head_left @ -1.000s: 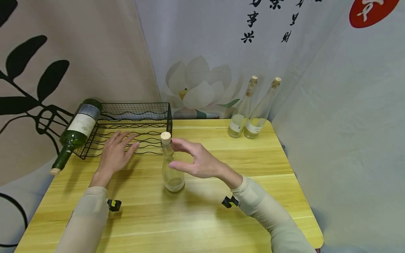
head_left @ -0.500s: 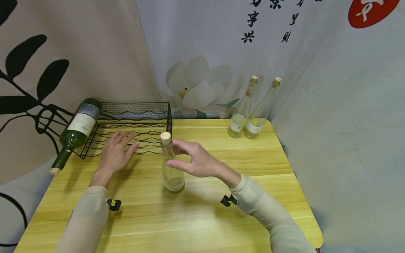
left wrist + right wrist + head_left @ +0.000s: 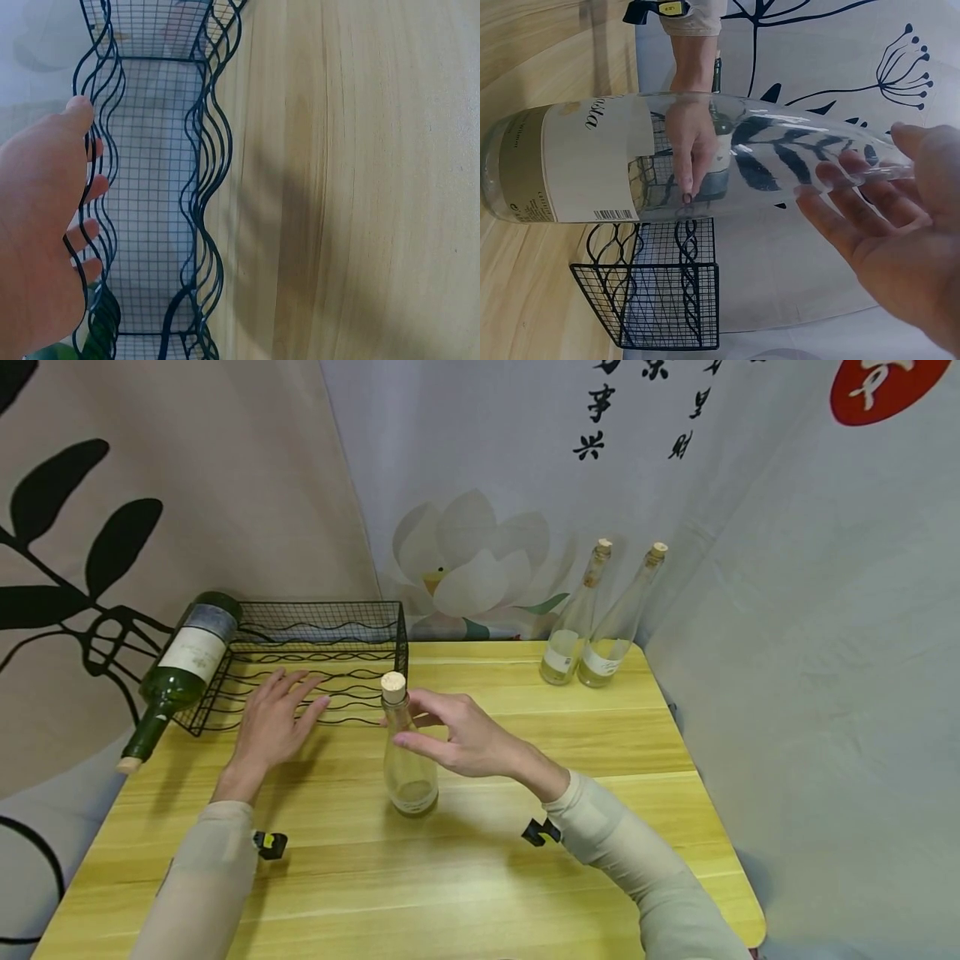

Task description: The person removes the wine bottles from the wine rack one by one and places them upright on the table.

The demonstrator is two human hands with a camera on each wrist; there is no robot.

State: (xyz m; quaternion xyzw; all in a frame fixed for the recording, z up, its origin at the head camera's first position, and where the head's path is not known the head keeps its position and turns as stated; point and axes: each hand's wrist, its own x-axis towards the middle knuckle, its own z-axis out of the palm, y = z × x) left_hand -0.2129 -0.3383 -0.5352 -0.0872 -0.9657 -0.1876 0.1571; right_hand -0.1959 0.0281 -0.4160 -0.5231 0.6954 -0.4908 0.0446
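My right hand is around the upper part of a clear corked wine bottle standing upright on the table. Its thumb lies on the near side and its loosely bent fingers behind the neck; in the right wrist view the fingertips show through the glass of the bottle, and no firm grip is visible. My left hand, fingers spread, rests on the wavy wires of a black wire wine rack. A green corked wine bottle lies at the rack's left end, neck toward me.
Two more clear corked bottles stand side by side at the table's back right. Printed curtains hang behind and to the right of the wooden table.
My right hand has shifted slightly left, its thumb further across the clear bottle. The left hand, rack and bottles stay in place.
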